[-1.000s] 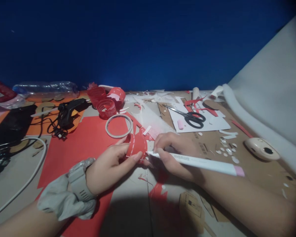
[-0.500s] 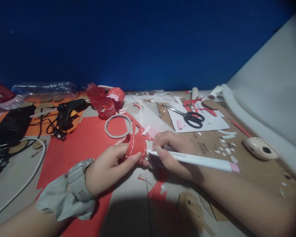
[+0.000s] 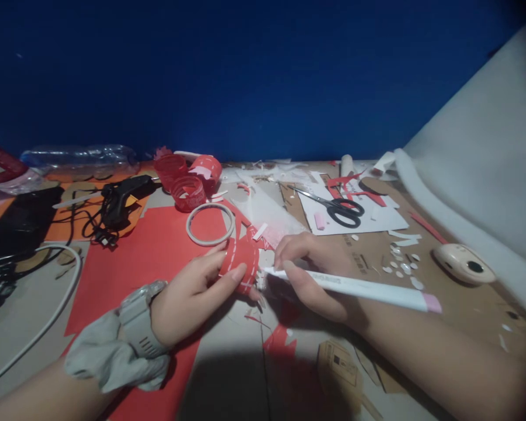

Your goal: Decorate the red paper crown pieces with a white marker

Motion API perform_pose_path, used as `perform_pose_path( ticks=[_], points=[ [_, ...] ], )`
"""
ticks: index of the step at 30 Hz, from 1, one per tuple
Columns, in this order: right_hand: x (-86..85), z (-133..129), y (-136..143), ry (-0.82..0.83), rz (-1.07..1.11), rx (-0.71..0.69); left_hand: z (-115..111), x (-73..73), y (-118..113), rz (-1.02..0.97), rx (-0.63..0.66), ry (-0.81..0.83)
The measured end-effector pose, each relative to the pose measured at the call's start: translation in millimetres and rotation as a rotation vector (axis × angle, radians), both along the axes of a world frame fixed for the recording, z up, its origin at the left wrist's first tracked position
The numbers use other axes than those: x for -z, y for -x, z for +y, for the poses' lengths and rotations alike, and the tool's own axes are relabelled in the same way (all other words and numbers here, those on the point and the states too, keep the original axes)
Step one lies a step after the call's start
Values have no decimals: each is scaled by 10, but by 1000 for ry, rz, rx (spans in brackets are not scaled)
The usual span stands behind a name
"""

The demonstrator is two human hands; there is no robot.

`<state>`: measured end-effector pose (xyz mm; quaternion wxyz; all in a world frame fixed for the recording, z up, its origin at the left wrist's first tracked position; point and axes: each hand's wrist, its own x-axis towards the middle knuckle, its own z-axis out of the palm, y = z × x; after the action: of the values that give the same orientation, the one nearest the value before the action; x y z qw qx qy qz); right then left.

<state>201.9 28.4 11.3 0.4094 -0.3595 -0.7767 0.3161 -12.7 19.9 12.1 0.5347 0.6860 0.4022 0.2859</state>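
Observation:
A red band with white dashed lines (image 3: 242, 258) is curved in my left hand (image 3: 201, 295), whose thumb presses on its face while other fingers show beneath it. My right hand (image 3: 309, 272) is closed around a white marker with a pink end (image 3: 368, 290). The marker's tip points left, a short way from the band's right edge. A grey watch and a grey scrunchie are on my left wrist. Just behind the band lies a white tape ring (image 3: 210, 224).
Red paper (image 3: 131, 263) lies at the left, near a black glue gun (image 3: 123, 202) with its cable. Several red rolls (image 3: 188, 193) stand at the back. Black-handled scissors (image 3: 344, 212) rest on white paper. A cream device (image 3: 463, 263) sits at the right, beside white scraps.
The marker has shifted slightly right, its tip drawn away from the band. The band has turned a little in my left hand, and my left thumb has moved slightly left and up.

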Motion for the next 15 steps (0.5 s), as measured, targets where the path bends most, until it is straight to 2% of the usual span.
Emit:
perform_pose_path(
  ticks=[9, 15],
  points=[
    [5, 20, 17, 30, 8, 1, 4, 1, 4, 25, 39, -77],
    [42, 11, -8, -7, 12, -40, -11, 3, 6, 17, 3, -9]
  ],
)
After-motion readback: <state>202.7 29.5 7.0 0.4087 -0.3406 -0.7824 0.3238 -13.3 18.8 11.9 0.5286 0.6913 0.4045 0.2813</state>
